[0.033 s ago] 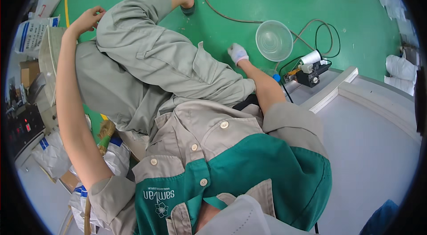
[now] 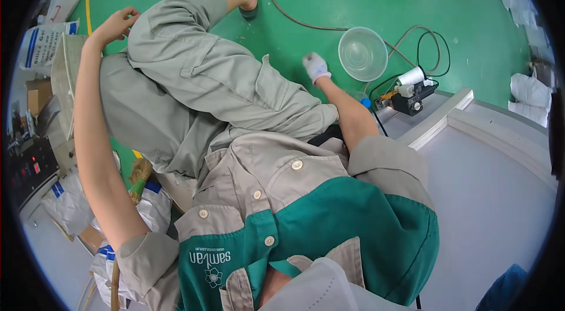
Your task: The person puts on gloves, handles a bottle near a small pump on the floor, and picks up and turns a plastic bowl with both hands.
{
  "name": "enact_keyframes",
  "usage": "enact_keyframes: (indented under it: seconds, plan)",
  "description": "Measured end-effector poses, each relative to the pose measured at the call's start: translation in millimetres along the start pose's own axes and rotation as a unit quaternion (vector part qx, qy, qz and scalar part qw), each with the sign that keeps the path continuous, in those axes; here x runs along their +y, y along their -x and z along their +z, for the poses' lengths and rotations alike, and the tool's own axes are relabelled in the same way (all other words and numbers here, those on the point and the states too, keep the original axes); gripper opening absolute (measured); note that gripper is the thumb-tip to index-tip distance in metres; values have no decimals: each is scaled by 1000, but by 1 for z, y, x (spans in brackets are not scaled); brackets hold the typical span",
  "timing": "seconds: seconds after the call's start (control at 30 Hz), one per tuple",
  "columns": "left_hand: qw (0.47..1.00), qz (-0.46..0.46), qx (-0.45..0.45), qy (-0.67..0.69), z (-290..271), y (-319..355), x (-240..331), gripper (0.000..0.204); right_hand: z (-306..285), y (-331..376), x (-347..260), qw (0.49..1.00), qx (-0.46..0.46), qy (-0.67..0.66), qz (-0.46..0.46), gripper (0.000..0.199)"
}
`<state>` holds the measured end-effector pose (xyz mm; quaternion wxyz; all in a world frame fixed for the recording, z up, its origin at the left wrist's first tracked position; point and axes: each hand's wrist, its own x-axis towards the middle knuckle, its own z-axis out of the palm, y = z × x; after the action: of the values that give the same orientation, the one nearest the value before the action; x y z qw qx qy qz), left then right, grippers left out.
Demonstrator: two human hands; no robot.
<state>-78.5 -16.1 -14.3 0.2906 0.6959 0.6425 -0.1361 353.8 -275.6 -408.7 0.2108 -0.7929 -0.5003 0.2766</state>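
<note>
My left hand (image 2: 116,26) is bare and rests by my bent knee in grey trousers (image 2: 168,25). Its fingers are loosely bent and apart, with nothing in them. On the other side, my right hand (image 2: 316,68) wears a white glove and hangs above the green floor beside my thigh. Its fingers are curled in and slightly blurred, so what they hold, if anything, is hidden. Just right of it stands a clear plastic tub (image 2: 363,53), apart from the glove. A blue bottle cap (image 2: 365,103) shows beside my right forearm.
A small black machine with a white thread spool (image 2: 411,77) lies at the right, its cables looping over the floor. White frame bars (image 2: 438,121) cross a pale panel nearby. At the left are white sacks (image 2: 48,47), a broom (image 2: 139,178) and a control box (image 2: 35,166).
My gloved right hand has shifted slightly, its fingertips tilting up and blurring. My left hand and the things on the floor stay where they were.
</note>
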Motion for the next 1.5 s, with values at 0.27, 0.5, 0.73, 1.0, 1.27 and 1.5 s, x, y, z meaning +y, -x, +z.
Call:
enact_keyframes:
  seconds: [0.27, 0.5, 0.73, 1.0, 1.27, 1.5]
  plan:
    - [1000, -9, -5, 20, 1, 6, 1, 29, -81, -52, -28, 660, 382, -583, 281, 31]
    - [1000, 3, -5, 10, -3, 4, 10, 30, -29, 0, -16, 834, 200, -411, 310, 28]
    - [1000, -10, -4, 13, -4, 4, 10, 28, -12, 20, 32, 898, 179, -135, 378, 31]
    - [999, -43, -26, 5, -1, 10, -5, 29, -2, 9, 36, 797, -314, 513, 54, 20]
    - [1000, 2, -12, 0, 3, -6, 2, 35, 39, -23, 112, 836, -178, 488, 176, 26]
    - [1000, 24, -9, 1, 0, -6, 4, 35, 5, -16, 98, 907, -102, 394, 108, 17]
